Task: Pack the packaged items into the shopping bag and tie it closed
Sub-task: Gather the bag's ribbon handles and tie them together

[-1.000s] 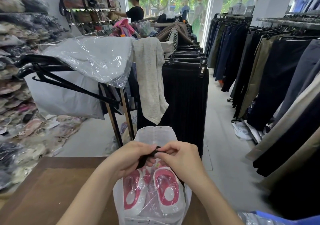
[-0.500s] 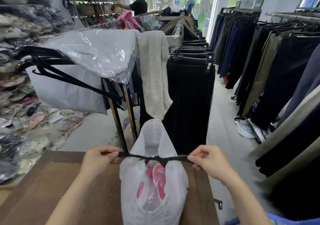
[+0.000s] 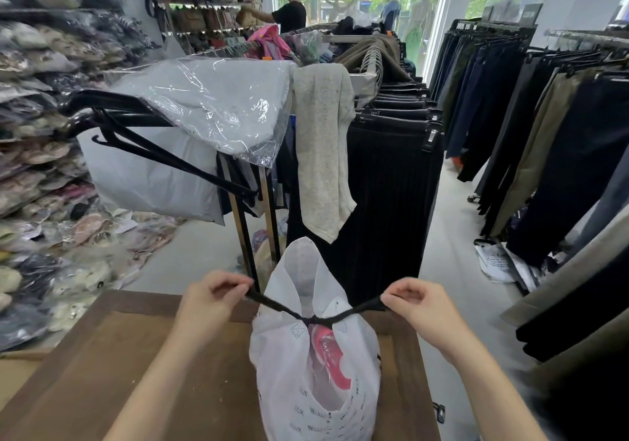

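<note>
Table: bag (racks behind).

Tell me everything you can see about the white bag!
The bag is thin white plastic with small grey lettering low on its side. It stands upright on the brown table. A black tie cinches its mouth into a knot; the left hand and right hand each pinch one end, pulling outward. One flap sticks up behind. Something pink and white in clear wrap shows through.

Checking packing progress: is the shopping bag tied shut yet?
Partly: the black handles cross in one knot over the shopping bag, both ends still held; pink items show through a gap.
</note>
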